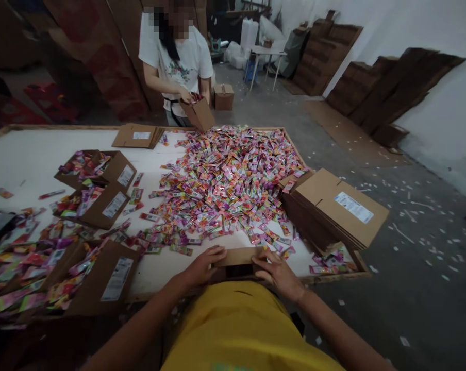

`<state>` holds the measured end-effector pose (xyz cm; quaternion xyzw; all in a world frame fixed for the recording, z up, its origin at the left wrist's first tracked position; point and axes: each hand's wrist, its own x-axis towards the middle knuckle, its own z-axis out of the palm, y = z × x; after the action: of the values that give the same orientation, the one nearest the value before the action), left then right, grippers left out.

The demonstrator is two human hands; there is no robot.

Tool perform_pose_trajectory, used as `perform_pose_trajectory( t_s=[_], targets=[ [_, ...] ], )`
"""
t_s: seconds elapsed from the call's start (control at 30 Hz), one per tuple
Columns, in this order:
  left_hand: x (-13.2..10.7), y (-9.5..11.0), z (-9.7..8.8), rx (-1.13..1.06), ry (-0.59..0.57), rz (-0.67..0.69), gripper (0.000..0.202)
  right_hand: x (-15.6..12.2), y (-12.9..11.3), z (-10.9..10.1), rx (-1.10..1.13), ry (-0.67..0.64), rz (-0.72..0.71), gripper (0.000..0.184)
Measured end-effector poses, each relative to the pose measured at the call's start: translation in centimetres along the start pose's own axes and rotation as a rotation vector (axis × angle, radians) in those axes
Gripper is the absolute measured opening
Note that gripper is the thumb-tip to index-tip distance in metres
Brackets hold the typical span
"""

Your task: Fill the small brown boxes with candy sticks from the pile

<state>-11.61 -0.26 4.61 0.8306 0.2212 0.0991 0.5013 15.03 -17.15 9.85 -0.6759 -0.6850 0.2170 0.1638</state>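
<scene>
A small brown cardboard box (238, 256) is at the table's near edge, against my yellow shirt, with its dark inside showing. My left hand (202, 265) is closed on its left end, fingers bent over the edge. At the right end, my right hand (280, 273) pinches the cardboard between thumb and fingers. The lower part of the box is hidden by the shirt. Just beyond it spreads a big heap of colourful small packets (233, 180). Right of the heap lies a stack of flattened boxes (333, 206), the top one bearing a white label.
Opened labelled boxes filled with packets (105, 206) stand at the left of the white table (155, 167). More flat cardboard (134, 136) lies at the far edge. Across the table, a person in a white T-shirt (194, 51) holds a box (199, 113). Paper scraps litter the floor.
</scene>
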Motion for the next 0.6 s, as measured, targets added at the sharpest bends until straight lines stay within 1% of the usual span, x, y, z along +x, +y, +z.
perform_pose_trajectory(
  t_s=[0.07, 0.1, 0.13, 0.2, 0.27, 0.3, 0.4, 0.47, 0.53, 0.57, 0.6],
  targets=[
    [-0.1, 0.6, -0.8, 0.106, -0.116, -0.039, 0.052, 0.7, 0.0, 1.2, -0.031, 0.093, 0.028, 0.026],
    [0.0, 1.0, -1.1, 0.152, -0.140, -0.080, 0.048, 1.1, -0.1, 1.9, -0.045, 0.138, 0.047, 0.020],
    [0.3, 1.5, -1.2, 0.181, -0.134, -0.124, 0.039, 1.5, -0.1, 2.5, -0.061, 0.181, 0.071, 0.015],
    [1.0, 2.5, -0.7, 0.224, -0.062, -0.177, 0.027, 2.0, -0.4, 3.7, -0.101, 0.247, 0.106, 0.013],
    [1.9, 3.6, 0.5, 0.316, 0.010, -0.153, 0.018, 2.0, -0.7, 4.7, -0.151, 0.266, 0.099, 0.015],
    [2.3, 4.0, 1.3, 0.390, 0.018, -0.121, 0.016, 1.9, -0.8, 5.2, -0.186, 0.266, 0.084, 0.015],
    [3.0, 4.7, 3.8, 0.585, -0.031, -0.034, 0.021, 1.2, -0.9, 6.2, -0.299, 0.260, 0.052, 0.015],
    [2.9, 4.8, 4.7, 0.619, -0.037, -0.020, 0.022, 0.9, -0.7, 6.6, -0.344, 0.262, 0.052, 0.017],
    [2.6, 4.7, 5.0, 0.589, -0.037, 0.016, 0.029, 0.8, -0.4, 6.7, -0.321, 0.266, 0.051, 0.019],
    [2.5, 4.8, 4.9, 0.564, -0.053, 0.053, 0.039, 1.0, -0.2, 6.6, -0.281, 0.266, 0.046, 0.021],
    [2.6, 4.9, 4.7, 0.540, -0.084, 0.092, 0.053, 1.4, 0.0, 6.4, -0.224, 0.267, 0.042, 0.024]
  ],
)
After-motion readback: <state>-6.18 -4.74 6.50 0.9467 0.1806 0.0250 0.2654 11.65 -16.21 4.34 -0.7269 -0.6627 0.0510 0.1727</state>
